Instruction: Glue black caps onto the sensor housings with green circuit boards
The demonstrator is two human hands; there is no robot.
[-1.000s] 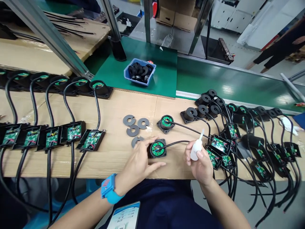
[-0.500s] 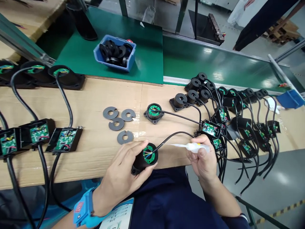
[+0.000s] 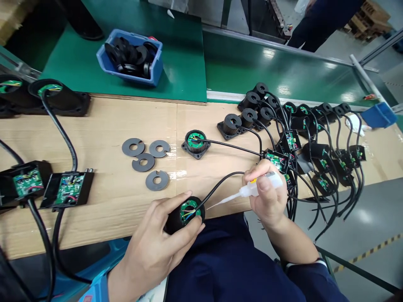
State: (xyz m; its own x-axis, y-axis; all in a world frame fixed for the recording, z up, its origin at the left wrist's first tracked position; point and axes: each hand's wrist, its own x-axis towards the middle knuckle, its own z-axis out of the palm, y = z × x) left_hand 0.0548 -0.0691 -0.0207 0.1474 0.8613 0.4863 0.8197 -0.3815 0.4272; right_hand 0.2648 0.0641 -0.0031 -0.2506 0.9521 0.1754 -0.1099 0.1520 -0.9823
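My left hand (image 3: 157,243) is closed around a round black housing (image 3: 185,214) with a green circuit board and coloured wires in its open face, tilted toward me at the table's near edge. Its black cable (image 3: 220,182) runs up and right. My right hand (image 3: 267,197) grips a small white squeeze bottle (image 3: 261,184) whose long thin nozzle points left at the housing's face, the tip just short of it. Several grey slotted washers (image 3: 143,161) lie on the cardboard above my left hand. A second open housing (image 3: 195,142) sits farther back.
A blue bin (image 3: 103,65) of black rings stands on the green mat at the back. Cabled housings and open circuit boxes (image 3: 67,188) lie at left, and a tangled cluster (image 3: 302,138) at right. A green conveyor (image 3: 283,79) runs behind. Another person stands beyond it.
My left hand lifted the housing off the cardboard and tilted it toward me. My right hand turned the bottle from upright so its nozzle points left at the housing.
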